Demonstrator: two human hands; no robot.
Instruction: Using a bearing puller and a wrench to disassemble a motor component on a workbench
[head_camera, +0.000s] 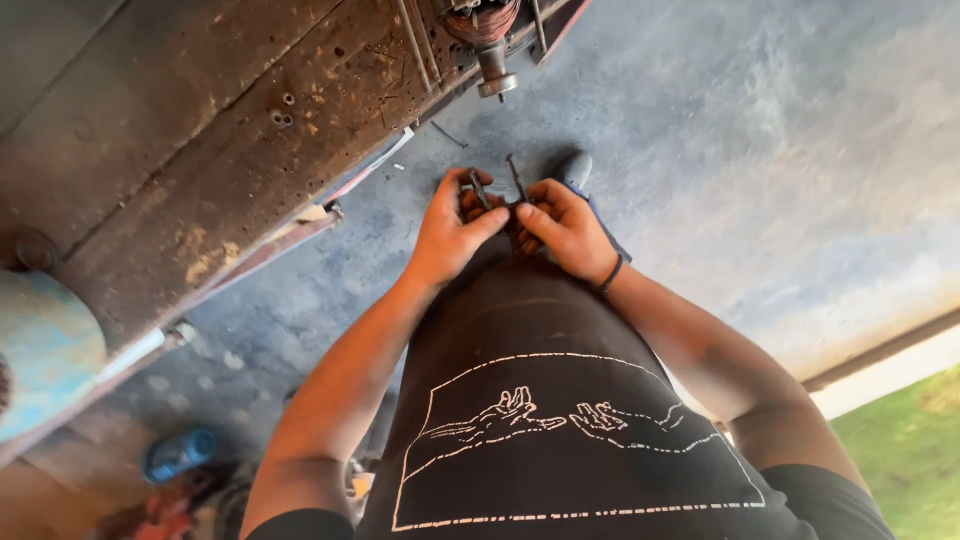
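Two hands, left (450, 232) and right (565, 228), pinching bent wire (515, 180) between thumbs; best kept steady, thumbs close beside bend.

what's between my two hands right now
A small dark bent metal piece sits between the left hand and right hand, pinched by fingers of both. The head view shows it.

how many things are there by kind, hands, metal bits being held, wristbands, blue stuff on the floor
hands: 2, left hand and right hand
thin metal pieces held between them: 2, one and another
wristband: 1
blue can on the floor: 1
total: 6
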